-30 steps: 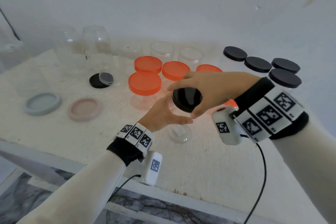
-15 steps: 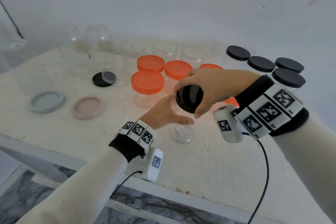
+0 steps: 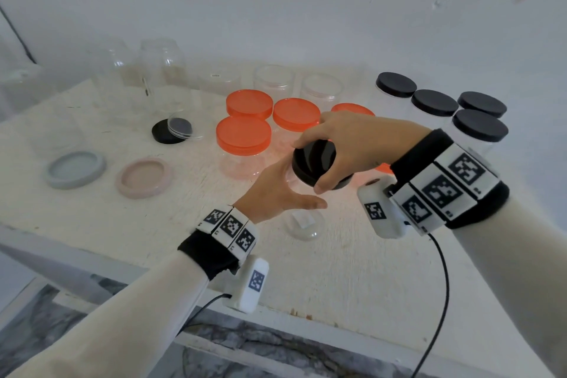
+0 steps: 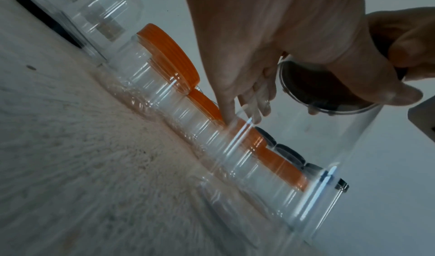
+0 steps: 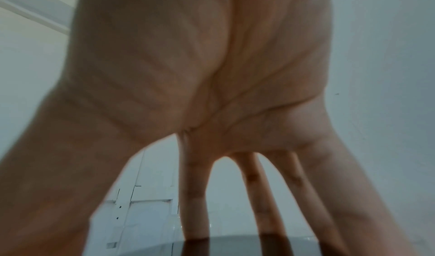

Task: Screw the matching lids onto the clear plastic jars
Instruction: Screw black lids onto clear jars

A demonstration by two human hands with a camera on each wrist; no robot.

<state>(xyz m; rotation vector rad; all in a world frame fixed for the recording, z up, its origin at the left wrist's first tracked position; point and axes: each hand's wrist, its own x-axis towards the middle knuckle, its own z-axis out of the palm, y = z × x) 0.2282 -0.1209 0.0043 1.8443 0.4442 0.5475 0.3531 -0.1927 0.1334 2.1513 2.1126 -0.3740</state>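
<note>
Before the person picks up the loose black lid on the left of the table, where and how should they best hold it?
Probably by its rim, coming from above with fingers spread around the edge. The loose black lid lies flat on the table, so only its round edge offers a hold. A small clear lid leans on its right side, so the near-left side seems freer.
</note>
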